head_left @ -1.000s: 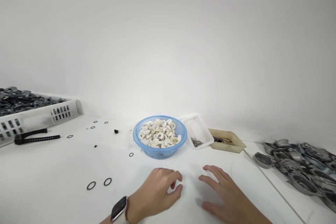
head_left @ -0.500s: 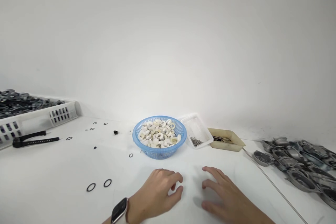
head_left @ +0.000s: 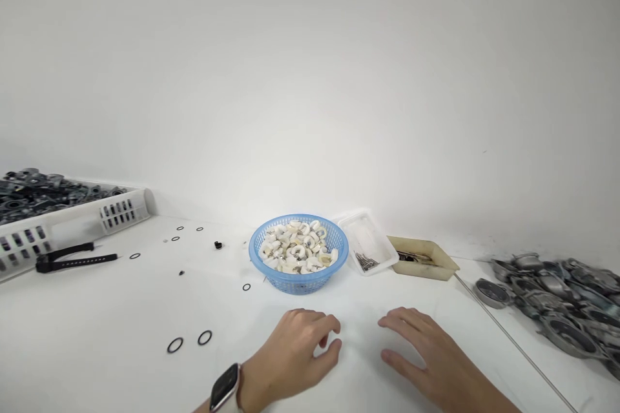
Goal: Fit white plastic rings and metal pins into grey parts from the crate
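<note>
My left hand (head_left: 303, 352), with a watch (head_left: 225, 387) on its wrist, hovers over or rests on the white table just in front of a blue basket (head_left: 299, 281). Its fingers are curled, thumb and index tip apart, and nothing shows between them. To its right is my right hand (head_left: 426, 352), thumb and fingers spread, holding nothing. White curved parts (head_left: 298, 248) fill the basket. Beside it a white tray (head_left: 361, 232) holds several thin metal pieces (head_left: 365, 262). A yellowish tray (head_left: 438, 263) with thin dark items stands behind my right hand.
Grey metal housings (head_left: 564, 332) are piled at the right, past a thin rod or seam (head_left: 513, 342). A white crate (head_left: 77, 226) of dark parts stands at the left, with a black strap (head_left: 77, 262) before it. Black rings (head_left: 205, 337) lie scattered on the table (head_left: 121, 348).
The view has shifted slightly, so the scene sits a little farther right. My right hand's fingers have drawn closer together; my left hand keeps nearly the same pose.
</note>
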A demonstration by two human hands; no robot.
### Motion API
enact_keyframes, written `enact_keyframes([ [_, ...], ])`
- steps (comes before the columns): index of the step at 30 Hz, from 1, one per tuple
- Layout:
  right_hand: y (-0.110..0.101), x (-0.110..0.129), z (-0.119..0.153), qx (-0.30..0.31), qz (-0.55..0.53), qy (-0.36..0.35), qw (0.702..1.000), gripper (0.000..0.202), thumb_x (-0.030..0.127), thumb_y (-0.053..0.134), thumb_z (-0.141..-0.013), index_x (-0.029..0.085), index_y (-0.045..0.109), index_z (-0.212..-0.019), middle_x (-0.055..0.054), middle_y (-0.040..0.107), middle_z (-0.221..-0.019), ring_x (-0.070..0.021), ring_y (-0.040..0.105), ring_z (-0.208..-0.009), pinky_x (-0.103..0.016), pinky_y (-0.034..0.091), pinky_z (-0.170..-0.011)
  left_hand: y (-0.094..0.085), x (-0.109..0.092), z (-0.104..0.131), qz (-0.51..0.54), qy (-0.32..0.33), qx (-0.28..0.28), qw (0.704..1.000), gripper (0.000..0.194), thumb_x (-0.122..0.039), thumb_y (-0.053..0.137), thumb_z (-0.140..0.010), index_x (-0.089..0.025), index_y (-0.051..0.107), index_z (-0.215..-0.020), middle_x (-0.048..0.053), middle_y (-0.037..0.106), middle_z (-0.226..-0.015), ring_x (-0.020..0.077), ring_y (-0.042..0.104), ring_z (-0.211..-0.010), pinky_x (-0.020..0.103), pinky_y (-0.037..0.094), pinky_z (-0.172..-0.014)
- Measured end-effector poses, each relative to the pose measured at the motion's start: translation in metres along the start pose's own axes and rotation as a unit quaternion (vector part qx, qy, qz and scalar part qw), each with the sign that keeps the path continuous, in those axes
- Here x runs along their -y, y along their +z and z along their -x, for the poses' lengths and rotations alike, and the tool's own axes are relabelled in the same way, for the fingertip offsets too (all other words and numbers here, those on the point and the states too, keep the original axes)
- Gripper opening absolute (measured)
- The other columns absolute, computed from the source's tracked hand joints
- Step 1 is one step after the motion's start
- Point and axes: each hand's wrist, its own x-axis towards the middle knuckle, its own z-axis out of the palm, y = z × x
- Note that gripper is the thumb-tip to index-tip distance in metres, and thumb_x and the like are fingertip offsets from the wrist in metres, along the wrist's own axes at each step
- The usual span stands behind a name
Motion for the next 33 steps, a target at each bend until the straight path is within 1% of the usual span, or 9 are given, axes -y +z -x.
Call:
enact_keyframes([
  [4, 0.001, -0.0015, 0.0005, 0.038, 0.017, 0.009, 0.999, 0.039, 0.055, 0.062, -0.093, 0.036, 0.073, -0.126, -0.004, 0.07, -0.135, -0.0345, 0.062, -0.126, -0.046, 0.056, -0.103, 0.0019, 0.0007, 0.0, -0.007, 0.012, -0.006, 1.0, 0.01, -0.022, 0.057, -0.095, -0.025, 0.062, -0.103, -0.004, 0.068, -0.076, 0.0173, 0.064, -0.066, 0.03, 0.04, -0.066],
  [7, 0.0016, -0.0032, 0.0004, 0.033, 0.032, 0.013, 0.999, 0.042, 0.055, 0.057, -0.096, 0.034, 0.071, -0.13, -0.004, 0.068, -0.137, -0.0345, 0.06, -0.129, -0.047, 0.053, -0.106, 0.0031, 0.0007, 0.0001, -0.01, 0.012, -0.007, 1.0, 0.01, -0.022, 0.057, -0.095, -0.025, 0.062, -0.102, -0.004, 0.068, -0.076, 0.0172, 0.064, -0.066, 0.03, 0.039, -0.065],
  [10, 0.0, -0.0018, 0.0002, 0.038, 0.03, 0.012, 0.999, 0.044, 0.054, 0.055, -0.098, 0.031, 0.069, -0.133, -0.006, 0.072, -0.129, -0.0332, 0.061, -0.126, -0.049, 0.051, -0.108, 0.0042, 0.0003, 0.0012, -0.01, 0.009, -0.003, 1.0, 0.01, -0.023, 0.057, -0.095, -0.026, 0.061, -0.103, -0.004, 0.068, -0.076, 0.0174, 0.064, -0.066, 0.03, 0.039, -0.065],
  [15, -0.0004, 0.001, -0.0015, 0.038, 0.018, -0.027, 0.999, 0.039, 0.051, 0.059, -0.097, 0.026, 0.072, -0.126, -0.007, 0.075, -0.117, -0.0325, 0.065, -0.117, -0.052, 0.048, -0.109, 0.0046, -0.0007, 0.0016, -0.01, 0.009, 0.008, 1.0, 0.01, -0.023, 0.057, -0.095, -0.026, 0.061, -0.103, -0.004, 0.068, -0.076, 0.0179, 0.064, -0.067, 0.03, 0.039, -0.066],
  [20, 0.0012, -0.0012, -0.0008, 0.017, 0.025, -0.019, 0.999, 0.032, 0.045, 0.058, -0.099, 0.028, 0.072, -0.122, -0.009, 0.069, -0.13, -0.0321, 0.061, -0.125, -0.049, 0.05, -0.106, 0.0032, -0.0004, -0.0001, -0.008, 0.007, 0.009, 1.0, 0.01, -0.022, 0.056, -0.095, -0.026, 0.061, -0.103, -0.004, 0.068, -0.076, 0.0181, 0.064, -0.067, 0.03, 0.04, -0.066],
  [26, 0.0037, -0.0053, 0.0009, 0.08, 0.043, 0.012, 0.996, 0.033, 0.054, 0.058, -0.097, 0.028, 0.073, -0.11, -0.009, 0.056, -0.149, -0.0346, 0.049, -0.14, -0.054, 0.045, -0.112, 0.0043, -0.0002, 0.0013, -0.011, 0.013, 0.002, 1.0, 0.009, -0.022, 0.056, -0.096, -0.025, 0.061, -0.103, -0.003, 0.068, -0.077, 0.0183, 0.064, -0.067, 0.031, 0.04, -0.067],
  [28, 0.0043, -0.0059, 0.0004, 0.074, 0.051, 0.015, 0.996, 0.033, 0.05, 0.055, -0.099, 0.029, 0.071, -0.118, -0.009, 0.055, -0.151, -0.0329, 0.049, -0.14, -0.053, 0.045, -0.113, 0.0041, -0.0004, 0.0013, -0.01, 0.013, 0.003, 1.0, 0.009, -0.022, 0.055, -0.096, -0.025, 0.061, -0.102, -0.003, 0.068, -0.076, 0.018, 0.063, -0.066, 0.03, 0.039, -0.066],
  [30, 0.0045, -0.006, 0.0009, 0.08, 0.053, 0.015, 0.995, 0.033, 0.04, 0.057, -0.096, 0.031, 0.068, -0.127, -0.007, 0.052, -0.154, -0.031, 0.048, -0.141, -0.052, 0.045, -0.114, 0.0038, -0.0006, 0.0011, -0.01, 0.013, 0.004, 1.0, 0.009, -0.022, 0.055, -0.096, -0.025, 0.061, -0.102, -0.003, 0.068, -0.076, 0.018, 0.063, -0.065, 0.03, 0.039, -0.066],
  [33, 0.0048, -0.0055, 0.0035, 0.089, 0.054, 0.004, 0.995, 0.047, 0.024, 0.06, -0.088, 0.035, 0.064, -0.133, -0.003, 0.048, -0.158, -0.0295, 0.044, -0.144, -0.05, 0.044, -0.115, 0.0038, -0.0009, 0.0011, -0.01, 0.014, 0.008, 1.0, 0.009, -0.022, 0.056, -0.096, -0.026, 0.061, -0.102, -0.003, 0.068, -0.076, 0.0181, 0.063, -0.066, 0.03, 0.04, -0.067],
])
